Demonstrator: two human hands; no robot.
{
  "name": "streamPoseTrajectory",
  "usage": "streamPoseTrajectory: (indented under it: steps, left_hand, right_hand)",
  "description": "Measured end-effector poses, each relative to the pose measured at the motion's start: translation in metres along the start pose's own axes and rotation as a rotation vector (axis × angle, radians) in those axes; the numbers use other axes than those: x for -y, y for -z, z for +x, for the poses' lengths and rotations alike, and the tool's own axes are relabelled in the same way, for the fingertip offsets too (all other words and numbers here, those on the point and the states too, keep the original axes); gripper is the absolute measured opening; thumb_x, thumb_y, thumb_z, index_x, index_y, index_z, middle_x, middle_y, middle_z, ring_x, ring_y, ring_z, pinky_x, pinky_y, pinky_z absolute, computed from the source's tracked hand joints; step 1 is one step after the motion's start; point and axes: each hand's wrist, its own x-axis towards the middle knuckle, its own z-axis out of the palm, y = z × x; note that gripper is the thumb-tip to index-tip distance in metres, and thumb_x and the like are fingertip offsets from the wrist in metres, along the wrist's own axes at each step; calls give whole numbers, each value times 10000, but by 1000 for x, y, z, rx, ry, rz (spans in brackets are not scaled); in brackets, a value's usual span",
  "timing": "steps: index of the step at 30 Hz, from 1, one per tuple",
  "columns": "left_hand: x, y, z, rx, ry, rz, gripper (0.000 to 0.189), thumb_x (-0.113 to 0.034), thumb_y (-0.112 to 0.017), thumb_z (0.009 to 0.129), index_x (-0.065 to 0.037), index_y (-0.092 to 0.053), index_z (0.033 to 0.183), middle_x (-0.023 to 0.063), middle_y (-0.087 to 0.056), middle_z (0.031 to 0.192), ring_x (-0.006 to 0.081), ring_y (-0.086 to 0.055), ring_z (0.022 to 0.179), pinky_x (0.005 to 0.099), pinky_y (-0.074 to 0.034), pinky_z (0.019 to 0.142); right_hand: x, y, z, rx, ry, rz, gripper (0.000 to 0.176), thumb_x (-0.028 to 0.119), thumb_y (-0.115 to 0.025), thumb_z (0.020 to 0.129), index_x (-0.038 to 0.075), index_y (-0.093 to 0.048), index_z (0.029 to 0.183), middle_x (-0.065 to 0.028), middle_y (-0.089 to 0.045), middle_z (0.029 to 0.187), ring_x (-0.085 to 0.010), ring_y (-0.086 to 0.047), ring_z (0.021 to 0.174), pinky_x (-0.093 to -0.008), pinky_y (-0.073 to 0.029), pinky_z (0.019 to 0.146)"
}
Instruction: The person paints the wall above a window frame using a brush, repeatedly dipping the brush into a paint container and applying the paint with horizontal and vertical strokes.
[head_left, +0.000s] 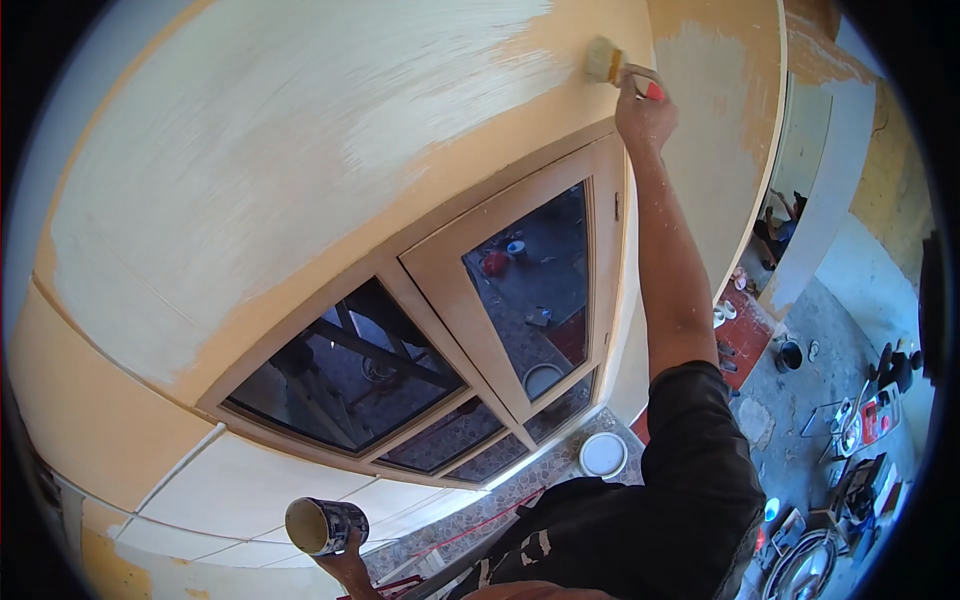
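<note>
High at the upper right, my right hand (648,118) is closed round the handle of a paintbrush (604,62). Its bristles touch the orange-yellow wall (560,105) near the corner, above the window frame. White paint (300,110) covers much of the wall to the left in streaky strokes. Low in the view, my left hand (349,566) holds a paint can (326,526) with a dark patterned label. The can is tilted with its mouth showing; how much paint is inside cannot be told.
A wooden window (400,262) with dark glass lies below the painted wall. A white bucket (603,455) stands on the patterned floor beneath. To the right are a black bucket (789,356), scattered household items and, beyond an opening, another person (780,228).
</note>
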Motion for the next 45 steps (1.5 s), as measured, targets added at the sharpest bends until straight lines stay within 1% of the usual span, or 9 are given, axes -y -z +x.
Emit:
streamPoseTrajectory:
  steps: [4, 6, 10, 17, 25, 29, 35, 40, 45]
  left_hand:
    - [-6, -7, 0, -9, 21, -7, 1006, 54, -873, 609, -27, -373, 1477, 151, -544, 1371, 276, -560, 1226, 406, -418, 1134]
    - [-6, -7, 1, -8, 2, 36, 1006, 63, -868, 607, -26, -374, 1479, 152, -543, 1373, 278, -559, 1228, 412, -417, 1135]
    - [11, -2, 7, 8, -24, 75, 1014, 59, -869, 604, -30, -374, 1484, 152, -542, 1377, 282, -556, 1236, 416, -413, 1138]
    - [9, 6, 4, -9, -54, 122, 1038, 40, -885, 594, -37, -372, 1493, 151, -536, 1392, 280, -539, 1262, 419, -412, 1140]
    - [9, 5, 2, -7, -43, 116, 1049, 44, -887, 586, -38, -370, 1495, 150, -536, 1394, 281, -538, 1264, 411, -406, 1144]
    - [11, 4, 7, -23, -57, 101, 1049, 34, -889, 581, -36, -374, 1493, 151, -526, 1406, 282, -532, 1267, 415, -401, 1143]
    - [11, -2, 13, -27, -62, 160, 1058, 20, -892, 572, -40, -378, 1495, 150, -526, 1406, 280, -528, 1271, 423, -401, 1138]
    - [11, 4, 8, -19, -46, 207, 1072, 20, -897, 560, -49, -379, 1495, 143, -531, 1391, 280, -530, 1268, 418, -408, 1131]
    - [11, 4, 8, -7, -67, 102, 1071, 23, -895, 561, -50, -377, 1495, 141, -532, 1388, 280, -532, 1264, 416, -413, 1129]
  right_hand:
    - [34, -4, -25, 117, -21, -78, 137, 257, -729, 925, 224, -787, 1045, -83, -778, 927, -287, -754, 866, -390, -575, 769]
    - [64, -15, -73, 141, 262, 83, 161, 207, -723, 922, 258, -774, 1066, -58, -764, 1081, -291, -742, 955, -386, -588, 823]
    - [143, -5, -138, 256, 343, 398, 143, 75, -753, 851, 100, -752, 992, -142, -759, 1044, -311, -743, 961, -377, -585, 819]
    - [143, 4, -112, 574, -145, 760, 70, 66, -722, 904, 66, -750, 968, -70, -780, 929, -116, -716, 840, -256, -538, 756]
    - [11, -24, 15, 98, 130, 224, 165, 263, -705, 925, 132, -770, 1003, -132, -767, 884, -323, -747, 848, -388, -570, 762]
    - [45, -9, 21, 32, 9, -149, 148, 273, -689, 933, 183, -764, 1023, -114, -757, 878, -348, -729, 840, -407, -569, 738]
    - [145, -20, -71, 235, 347, 272, 165, 160, -737, 869, 196, -759, 1029, -129, -754, 972, -367, -719, 831, -386, -583, 723]
    - [182, 1, -95, 596, 128, 640, 123, 65, -706, 913, 92, -756, 1022, -66, -778, 921, -148, -723, 807, -302, -561, 737]
    - [98, -15, -15, 374, 23, 447, 124, 148, -729, 941, 39, -770, 983, -27, -763, 837, -92, -691, 738, -274, -547, 687]
